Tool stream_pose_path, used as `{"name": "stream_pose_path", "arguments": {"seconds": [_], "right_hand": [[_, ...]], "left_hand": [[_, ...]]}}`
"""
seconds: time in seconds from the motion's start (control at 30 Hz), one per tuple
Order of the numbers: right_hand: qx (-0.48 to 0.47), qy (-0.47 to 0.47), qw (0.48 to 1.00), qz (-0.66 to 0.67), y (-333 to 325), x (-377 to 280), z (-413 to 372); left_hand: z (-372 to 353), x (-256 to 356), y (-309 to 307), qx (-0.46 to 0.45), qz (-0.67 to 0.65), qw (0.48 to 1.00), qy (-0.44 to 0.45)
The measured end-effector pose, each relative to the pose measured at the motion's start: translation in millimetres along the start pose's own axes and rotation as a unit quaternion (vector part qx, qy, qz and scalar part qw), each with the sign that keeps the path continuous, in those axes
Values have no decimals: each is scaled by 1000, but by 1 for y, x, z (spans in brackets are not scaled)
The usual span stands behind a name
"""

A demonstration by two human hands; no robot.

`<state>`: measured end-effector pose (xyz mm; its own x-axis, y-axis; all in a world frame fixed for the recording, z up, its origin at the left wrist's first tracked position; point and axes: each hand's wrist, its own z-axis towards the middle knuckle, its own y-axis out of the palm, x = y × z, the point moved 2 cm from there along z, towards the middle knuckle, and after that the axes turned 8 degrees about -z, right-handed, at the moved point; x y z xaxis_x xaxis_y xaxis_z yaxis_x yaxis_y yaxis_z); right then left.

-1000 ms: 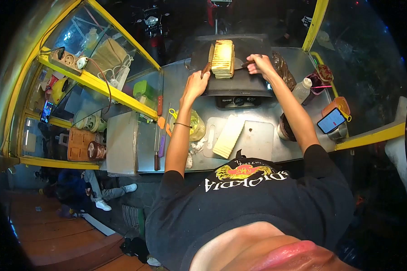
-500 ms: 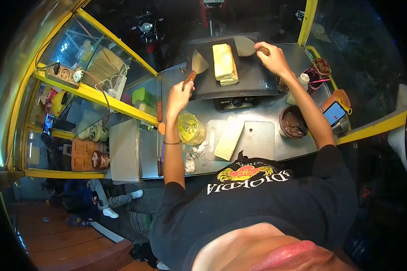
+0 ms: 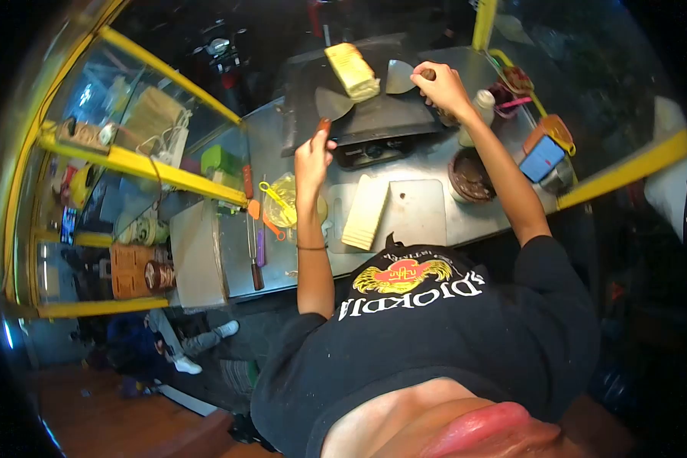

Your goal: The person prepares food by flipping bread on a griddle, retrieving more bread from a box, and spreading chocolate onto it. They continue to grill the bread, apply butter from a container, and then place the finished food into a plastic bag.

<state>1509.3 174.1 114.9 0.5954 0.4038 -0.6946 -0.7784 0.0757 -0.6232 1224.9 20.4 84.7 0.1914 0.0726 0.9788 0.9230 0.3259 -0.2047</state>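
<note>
My left hand (image 3: 313,164) grips the wooden handle of a wide-bladed spatula (image 3: 332,105). Its blade rests at the near left corner of a block of bread (image 3: 353,70) on the dark griddle (image 3: 393,114). In my right hand (image 3: 444,90) is a second spatula (image 3: 401,76), whose blade stands just right of the bread, with a small gap. The bread is yellowish, stacked in layers, and lies at a slant. Nearer to me, another pale sliced loaf (image 3: 365,212) lies on a cutting board (image 3: 420,210).
Right of the board stands a tub of dark brown spread (image 3: 472,177), with a white bottle (image 3: 481,107) and a phone (image 3: 542,158) beyond it. A tub with yellow contents (image 3: 281,200) is beside my left forearm. A yellow-framed glass case (image 3: 168,172) borders the left.
The bread has turned on the griddle, its near end swinging right. The left spatula's blade has come up against its near corner. The whole view has shifted slightly.
</note>
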Motion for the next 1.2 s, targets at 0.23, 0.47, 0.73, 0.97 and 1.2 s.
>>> {"name": "stream_pose_path", "arguments": {"seconds": [0.23,0.47,0.73,0.97,1.2], "right_hand": [[-112,-97,985,-84,-66,8,-63],[-298,-539,661,428,-144,-198,-182],[-351,-377,602,609,-189,-181,-216],[-77,-124,964,223,-176,-20,-225],[-200,271,934,-115,-126,75,-266]], "left_hand": [[-64,-81,40,-25,-478,863,-158],[-145,-107,71,-92,416,877,220],[-114,-130,53,-83,339,904,246],[-98,-125,10,4,-241,945,-219],[-130,-129,4,2,-338,909,-245]]}}
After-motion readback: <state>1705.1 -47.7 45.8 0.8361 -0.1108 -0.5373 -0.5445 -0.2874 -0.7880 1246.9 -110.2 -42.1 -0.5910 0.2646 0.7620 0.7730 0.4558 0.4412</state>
